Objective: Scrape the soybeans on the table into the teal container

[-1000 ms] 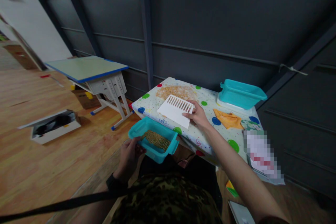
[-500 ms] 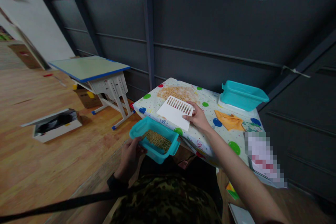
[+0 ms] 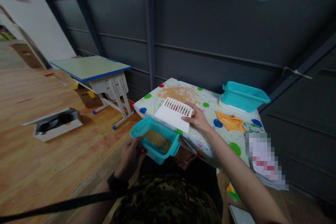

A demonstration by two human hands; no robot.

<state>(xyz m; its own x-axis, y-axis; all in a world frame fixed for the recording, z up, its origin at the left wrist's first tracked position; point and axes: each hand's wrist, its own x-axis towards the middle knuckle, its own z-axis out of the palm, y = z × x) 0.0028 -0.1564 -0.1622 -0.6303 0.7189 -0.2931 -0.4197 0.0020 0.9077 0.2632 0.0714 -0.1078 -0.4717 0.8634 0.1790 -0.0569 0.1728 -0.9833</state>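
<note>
Left hand (image 3: 131, 149)'s got a teal bin (image 3: 159, 158) by the rim over there, right hand (image 3: 198, 120)'s pinching a slotted white scoop (image 3: 170, 115) at the tabletop (image 3: 210, 114).

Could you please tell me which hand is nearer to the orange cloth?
Right: the right hand, gripping the white slotted plate, is left of the orange cloth; the left hand, holding the teal bin, is farther left.

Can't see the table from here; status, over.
Left grip on nearer teal tub holding grains. Right grip on white slotted tool. Loose grains spread beyond tool; no obstruction seen.
</note>
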